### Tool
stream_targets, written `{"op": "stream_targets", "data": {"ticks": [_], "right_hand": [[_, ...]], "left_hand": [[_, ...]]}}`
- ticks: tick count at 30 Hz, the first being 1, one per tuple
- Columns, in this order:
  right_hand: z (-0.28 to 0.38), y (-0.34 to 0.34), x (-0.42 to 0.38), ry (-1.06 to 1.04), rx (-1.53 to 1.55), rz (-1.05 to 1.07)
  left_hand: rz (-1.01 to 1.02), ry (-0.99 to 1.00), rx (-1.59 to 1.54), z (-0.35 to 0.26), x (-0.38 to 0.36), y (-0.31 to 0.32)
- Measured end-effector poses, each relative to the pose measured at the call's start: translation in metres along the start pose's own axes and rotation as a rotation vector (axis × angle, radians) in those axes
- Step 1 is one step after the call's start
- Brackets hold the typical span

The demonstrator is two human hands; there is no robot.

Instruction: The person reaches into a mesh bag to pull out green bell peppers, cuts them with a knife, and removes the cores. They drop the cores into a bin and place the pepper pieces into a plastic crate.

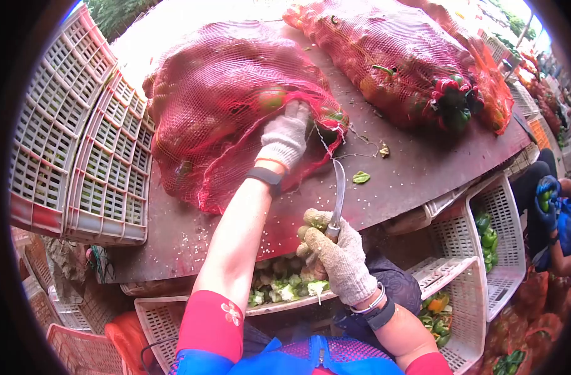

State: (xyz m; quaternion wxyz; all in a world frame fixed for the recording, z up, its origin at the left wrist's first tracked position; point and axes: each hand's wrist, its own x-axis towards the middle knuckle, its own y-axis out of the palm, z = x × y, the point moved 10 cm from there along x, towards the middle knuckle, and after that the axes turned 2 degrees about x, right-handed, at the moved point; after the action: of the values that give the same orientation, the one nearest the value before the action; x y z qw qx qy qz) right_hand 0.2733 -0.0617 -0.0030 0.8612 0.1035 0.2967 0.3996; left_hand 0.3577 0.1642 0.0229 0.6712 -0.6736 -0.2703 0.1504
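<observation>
My left hand (285,134), in a whitish knit glove, reaches into the opening of a red mesh sack (217,94) full of peppers; its fingertips are partly hidden by the netting, and what they touch cannot be made out. A green pepper (272,99) shows through the mesh beside the fingers. Lower down, my right hand (342,256), in a soiled glove, is closed round the handle of a curved knife (339,194). The blade points up toward the sack's edge, where loose white string (323,139) lies.
A second mesh sack (385,62) lies on the table (417,169) at the right. Stacked crates (104,162) stand at the left. Below the table edge, crates (460,312) hold peppers and cut pieces (288,289). Another person's gloved hand (546,200) holds green peppers at far right.
</observation>
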Motion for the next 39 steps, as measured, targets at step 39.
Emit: {"op": "stream_targets", "data": {"ticks": [39], "right_hand": [[-0.077,0.063,0.02,-0.264,-0.804,0.117]], "left_hand": [[-0.426,-0.433,-0.794,0.136,-0.301,-0.025]]}}
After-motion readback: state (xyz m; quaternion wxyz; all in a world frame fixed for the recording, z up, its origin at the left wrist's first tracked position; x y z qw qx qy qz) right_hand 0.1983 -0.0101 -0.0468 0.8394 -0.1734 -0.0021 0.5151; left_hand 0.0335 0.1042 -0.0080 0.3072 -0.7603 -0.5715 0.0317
